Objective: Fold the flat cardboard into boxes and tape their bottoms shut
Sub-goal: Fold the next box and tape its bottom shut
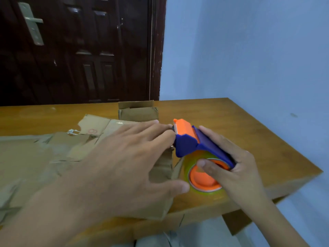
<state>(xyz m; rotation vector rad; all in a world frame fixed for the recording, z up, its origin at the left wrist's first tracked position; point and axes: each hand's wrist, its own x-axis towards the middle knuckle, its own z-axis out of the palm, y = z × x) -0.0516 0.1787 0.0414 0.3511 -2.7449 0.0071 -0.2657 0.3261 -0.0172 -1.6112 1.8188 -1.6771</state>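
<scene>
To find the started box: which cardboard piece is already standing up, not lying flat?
The small cardboard box at the table's far edge; the other cardboard lies flat.

Bare table [231, 122] right of dispenser [194, 141]; cardboard [35, 157] crowding left.

On the desk [231, 125]: one blue-and-orange tape dispenser [194, 145] carrying one roll of tape [191, 164]; one folded cardboard box [138, 111] just behind the dispenser; flattened cardboard sheets [35, 157] to its left, too overlapped to count; two hands, left [128, 157] and right [231, 164]
</scene>
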